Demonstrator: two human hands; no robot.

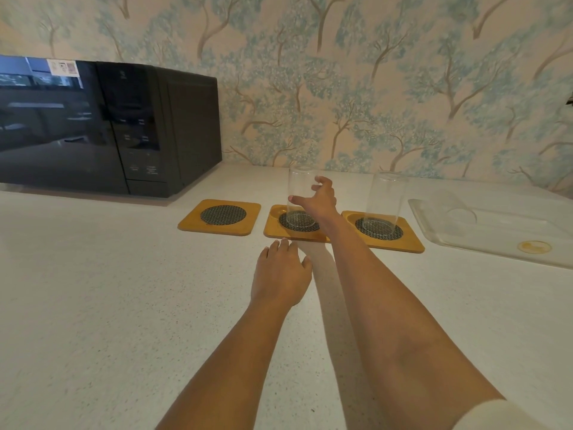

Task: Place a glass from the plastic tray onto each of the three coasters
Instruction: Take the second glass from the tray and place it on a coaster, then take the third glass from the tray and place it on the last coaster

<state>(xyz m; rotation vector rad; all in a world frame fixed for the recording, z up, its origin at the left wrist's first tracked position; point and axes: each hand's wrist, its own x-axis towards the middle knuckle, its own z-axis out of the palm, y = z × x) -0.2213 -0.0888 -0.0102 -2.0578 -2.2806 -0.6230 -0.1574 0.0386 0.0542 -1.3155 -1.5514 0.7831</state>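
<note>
Three wooden coasters with dark mesh circles lie in a row on the white counter. The left coaster (219,216) is bare. A clear glass (300,197) stands on the middle coaster (273,226). Another clear glass (384,203) stands on the right coaster (412,240). My right hand (321,200) is beside the middle glass with its fingers spread; the thumb lies across the glass front and the other fingers are off its right side. My left hand (280,276) rests flat on the counter just in front of the middle coaster, holding nothing. The clear plastic tray (440,234) sits at the right; a faint curved outline shows inside it.
A black microwave (108,125) stands at the back left against the tree-patterned wall (372,88). The tray carries a round gold sticker (534,246) near its front edge. The white speckled counter (108,290) stretches to the left and front.
</note>
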